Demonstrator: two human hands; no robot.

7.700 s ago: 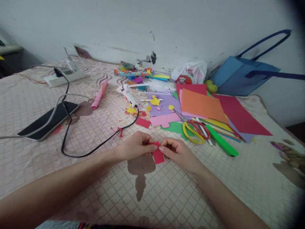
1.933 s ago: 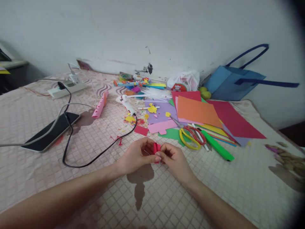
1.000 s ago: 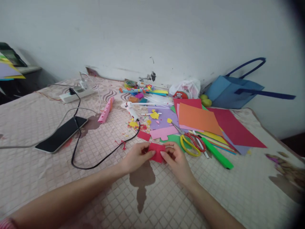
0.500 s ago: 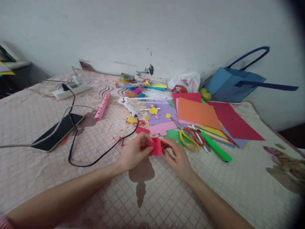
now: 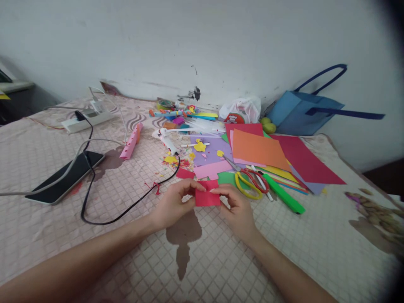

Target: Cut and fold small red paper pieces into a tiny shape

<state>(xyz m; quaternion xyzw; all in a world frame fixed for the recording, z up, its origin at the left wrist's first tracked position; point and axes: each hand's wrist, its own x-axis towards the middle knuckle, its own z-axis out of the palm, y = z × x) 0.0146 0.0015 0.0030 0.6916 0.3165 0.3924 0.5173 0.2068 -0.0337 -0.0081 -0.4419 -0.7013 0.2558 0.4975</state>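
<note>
Seemingly, red paper (image 5: 207, 195) lies crosswise.

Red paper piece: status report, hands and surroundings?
Left hand and right hand both pinch the red paper piece. Held flat above the quilt. Scissors lie just beyond.

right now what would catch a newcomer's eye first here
Front and centre, the left hand and right hand pinch a small red paper piece between them. Behind it to the right, coloured paper sheets fan out, with yellow and red scissors at their near edge.
</note>
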